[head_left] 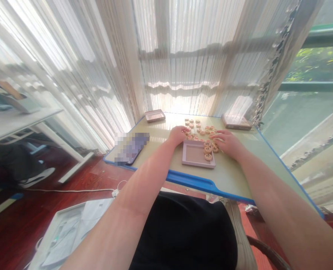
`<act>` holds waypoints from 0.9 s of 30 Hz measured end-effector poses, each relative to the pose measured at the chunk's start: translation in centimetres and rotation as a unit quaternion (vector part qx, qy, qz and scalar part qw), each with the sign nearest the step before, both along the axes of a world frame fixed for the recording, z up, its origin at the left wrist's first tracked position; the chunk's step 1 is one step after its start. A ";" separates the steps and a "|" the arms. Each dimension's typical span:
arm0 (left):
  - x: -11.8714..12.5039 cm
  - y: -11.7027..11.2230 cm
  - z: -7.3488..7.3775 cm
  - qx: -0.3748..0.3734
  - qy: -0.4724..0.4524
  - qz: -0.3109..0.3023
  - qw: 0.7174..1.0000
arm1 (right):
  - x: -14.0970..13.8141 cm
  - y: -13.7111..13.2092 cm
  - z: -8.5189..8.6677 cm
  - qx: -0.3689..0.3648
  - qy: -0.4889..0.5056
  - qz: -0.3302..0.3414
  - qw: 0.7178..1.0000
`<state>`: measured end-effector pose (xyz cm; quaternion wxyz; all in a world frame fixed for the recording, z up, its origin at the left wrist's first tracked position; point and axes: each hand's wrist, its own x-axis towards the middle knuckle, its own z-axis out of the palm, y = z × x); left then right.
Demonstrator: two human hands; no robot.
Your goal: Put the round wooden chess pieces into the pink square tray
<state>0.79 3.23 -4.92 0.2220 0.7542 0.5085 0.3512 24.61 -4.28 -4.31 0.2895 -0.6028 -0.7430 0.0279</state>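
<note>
Round wooden Chinese chess pieces [202,132] with dark or red characters lie in a loose cluster on the table. My left hand [178,135] rests at the cluster's left side, its fingers curved against the nearest pieces; its fingertips are small and partly hidden. At the right side, my right hand [229,143] has its fingers apart, touching or almost touching pieces. Between my forearms lies a shallow pinkish open box [196,155]. Several chess pieces [208,150] stand in a column along its right side, and another piece [215,149] sits beside it near my right thumb.
The pale table [239,176] has a blue edge. A second shallow box [155,115] lies at the back left and a flat brown box [236,122] at the back right. A blurred-out phone [134,148] is at the left. Sheer curtains [183,67] hang behind.
</note>
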 end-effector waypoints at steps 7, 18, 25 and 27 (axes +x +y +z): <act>-0.2 0.6 -0.3 -0.068 -0.091 0.013 0.993 | -0.4 0.0 0.3 0.001 0.004 0.012 1.000; -0.2 1.0 -0.8 -0.136 -0.175 0.002 0.975 | -0.7 -1.4 1.2 -0.041 0.006 -0.003 0.999; 0.0 0.3 -0.1 -0.135 -0.169 0.020 0.976 | -0.3 -1.2 0.8 -0.019 0.015 -0.016 1.000; 0.0 0.1 0.0 -0.124 -0.156 0.025 0.980 | -0.4 -1.3 0.9 -0.017 0.015 -0.022 1.000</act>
